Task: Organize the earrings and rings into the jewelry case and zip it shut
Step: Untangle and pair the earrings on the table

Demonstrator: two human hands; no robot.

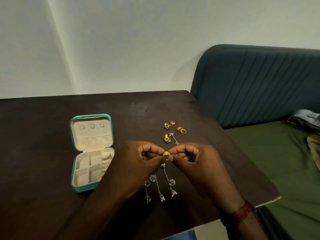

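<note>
- The gold ring (166,153) sits mid-frame, just above the bench (43,135).
- The left hand (138,163) and right hand (194,161) both pinch it with their fingertips.
- It looks tiny, light, hard and slippery — best held by its band.
- The open jewelry case (86,187) waits left of centre.

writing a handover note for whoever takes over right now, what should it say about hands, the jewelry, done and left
Hands: left hand and right hand both pinch one gold piece above the table, right of the case.
Things: case lies open, unzipped. Gold rings, green earrings and silver earrings lie loose on the table.
Done: something small sits in the case's right-hand slots; cannot tell what.
Left: stow the held piece and all loose pieces, then zip the case.
</note>
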